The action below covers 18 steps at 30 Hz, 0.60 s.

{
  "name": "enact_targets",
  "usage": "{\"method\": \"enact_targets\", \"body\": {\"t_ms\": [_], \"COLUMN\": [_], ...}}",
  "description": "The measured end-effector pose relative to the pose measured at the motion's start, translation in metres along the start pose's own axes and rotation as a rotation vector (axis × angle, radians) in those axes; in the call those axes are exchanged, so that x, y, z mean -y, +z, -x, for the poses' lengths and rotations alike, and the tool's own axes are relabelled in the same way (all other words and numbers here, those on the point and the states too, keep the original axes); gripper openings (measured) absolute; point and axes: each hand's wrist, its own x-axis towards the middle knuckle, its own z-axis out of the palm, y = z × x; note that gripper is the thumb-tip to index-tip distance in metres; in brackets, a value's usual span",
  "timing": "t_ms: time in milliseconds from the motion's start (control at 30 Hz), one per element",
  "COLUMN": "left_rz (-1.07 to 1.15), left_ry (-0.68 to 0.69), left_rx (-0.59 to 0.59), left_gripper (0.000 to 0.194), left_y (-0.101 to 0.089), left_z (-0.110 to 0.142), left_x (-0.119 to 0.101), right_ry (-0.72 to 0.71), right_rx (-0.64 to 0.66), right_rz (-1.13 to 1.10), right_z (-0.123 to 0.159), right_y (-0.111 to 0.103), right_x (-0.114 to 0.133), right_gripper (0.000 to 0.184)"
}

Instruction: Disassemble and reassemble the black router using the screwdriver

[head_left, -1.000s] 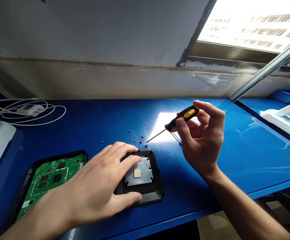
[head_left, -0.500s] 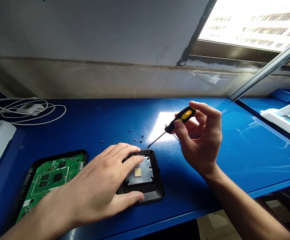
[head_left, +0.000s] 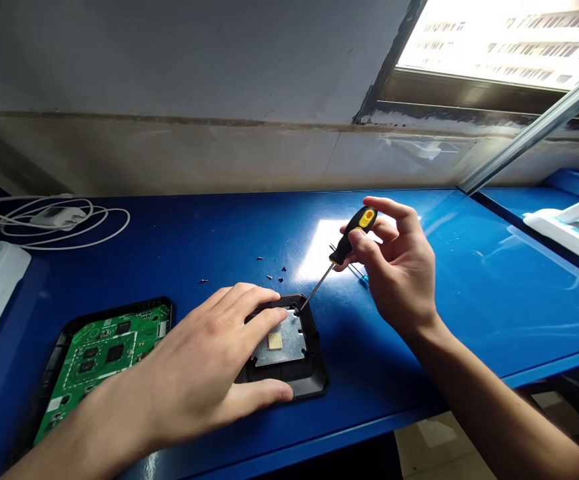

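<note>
Screwdriver [head_left: 348, 241] pinched in right hand [head_left: 399, 273], tip apparently at housing [head_left: 309, 373] corner screw; keep shaft upright, left hand [head_left: 204, 380] pressing flat.

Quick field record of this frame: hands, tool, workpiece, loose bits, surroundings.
left hand: flat on the black square plastic cover, pressing it down
right hand: grips the black-and-yellow screwdriver
tool tip: at the upper right corner of the silver metal plate inside the cover
loose bits: small dark screws on the blue table
left of cover: green circuit board in a black tray
far left: coiled white cable
</note>
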Motion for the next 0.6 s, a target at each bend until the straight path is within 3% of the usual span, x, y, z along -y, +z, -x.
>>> {"method": "enact_targets", "body": {"t_ms": [600], "left_rz": [-0.004], "left_ry": [-0.020], "left_rx": [0.045], "left_gripper": [0.054], "left_y": [-0.0031], "left_z": [-0.0012], "left_x": [-0.0011], "right_ry": [0.023], "right_rx": [0.041], "right_rz": [-0.015], "right_z": [-0.0007], "right_y": [0.0031], "right_x": [-0.0037], "right_gripper": [0.034]}}
